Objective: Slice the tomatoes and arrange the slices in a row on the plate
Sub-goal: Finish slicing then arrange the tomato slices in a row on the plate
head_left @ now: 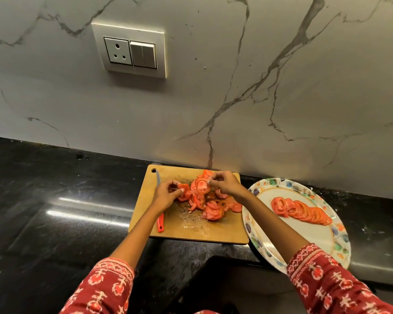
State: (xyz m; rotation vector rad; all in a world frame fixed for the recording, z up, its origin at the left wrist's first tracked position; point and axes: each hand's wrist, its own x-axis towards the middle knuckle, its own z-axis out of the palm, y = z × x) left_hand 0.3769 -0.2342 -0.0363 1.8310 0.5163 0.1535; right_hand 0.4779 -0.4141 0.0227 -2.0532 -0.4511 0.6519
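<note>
A wet wooden cutting board carries a loose pile of red tomato slices. My left hand pinches a tomato slice at the pile's left side. My right hand hovers over the pile's far side, its fingertips closed on the edge of a round tomato slice. To the right, a white plate with a coloured floral rim holds an overlapping row of tomato slices. A knife with a red handle lies along the board's left edge, partly hidden by my left wrist.
The board and plate rest on a black stone counter against a white marbled wall. A socket and switch panel is mounted on the wall at upper left. The plate overhangs the counter's near edge.
</note>
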